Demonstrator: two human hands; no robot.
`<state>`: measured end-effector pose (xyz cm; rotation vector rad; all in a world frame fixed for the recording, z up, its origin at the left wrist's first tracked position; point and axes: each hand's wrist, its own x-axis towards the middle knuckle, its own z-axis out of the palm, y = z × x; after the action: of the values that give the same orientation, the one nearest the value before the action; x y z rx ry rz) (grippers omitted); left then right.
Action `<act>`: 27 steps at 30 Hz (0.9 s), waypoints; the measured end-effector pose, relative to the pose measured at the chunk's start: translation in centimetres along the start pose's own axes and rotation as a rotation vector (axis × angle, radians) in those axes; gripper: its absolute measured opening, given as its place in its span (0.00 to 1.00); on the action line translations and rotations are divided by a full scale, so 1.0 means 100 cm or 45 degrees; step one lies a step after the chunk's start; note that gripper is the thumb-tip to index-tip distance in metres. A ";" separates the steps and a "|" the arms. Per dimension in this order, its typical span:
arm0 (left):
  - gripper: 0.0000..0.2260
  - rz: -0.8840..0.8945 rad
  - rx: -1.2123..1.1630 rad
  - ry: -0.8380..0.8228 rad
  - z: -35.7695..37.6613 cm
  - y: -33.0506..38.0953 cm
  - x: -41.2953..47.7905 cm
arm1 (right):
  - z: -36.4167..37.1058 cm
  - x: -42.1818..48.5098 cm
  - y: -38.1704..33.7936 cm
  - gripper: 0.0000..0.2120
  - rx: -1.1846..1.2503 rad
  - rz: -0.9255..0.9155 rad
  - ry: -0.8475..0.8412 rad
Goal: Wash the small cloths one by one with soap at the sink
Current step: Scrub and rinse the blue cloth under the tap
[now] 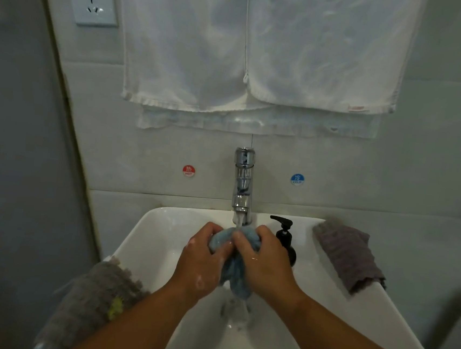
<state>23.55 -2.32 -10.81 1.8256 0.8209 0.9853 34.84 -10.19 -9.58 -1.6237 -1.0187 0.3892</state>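
Both forearms reach in over the sink (144, 239), and I've got the left hand (201, 258) and right hand (263, 262) close together, knuckles up, fingers curled tight round the blue cloth (237, 282) bunched between them. It sits right under the tap (242, 186), water running onto its top, its tail hanging into the basin. Suds on the left hand. Soap bottle (285, 236) just beside the right hand; a grey cloth (348, 253) on the right rim.
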 end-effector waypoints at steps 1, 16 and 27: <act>0.05 0.013 -0.055 -0.009 0.001 0.002 -0.001 | 0.000 0.000 0.001 0.11 0.011 0.019 -0.016; 0.25 0.087 0.130 -0.052 0.013 -0.002 -0.003 | -0.005 0.001 -0.001 0.07 0.070 0.034 0.100; 0.10 -0.117 -0.342 -0.180 0.009 0.000 -0.005 | 0.008 0.004 0.015 0.08 0.051 0.016 0.021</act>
<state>24.08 -3.04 -11.21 1.5930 0.6465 0.8531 35.16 -9.35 -11.10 -1.5957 -0.9831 0.4016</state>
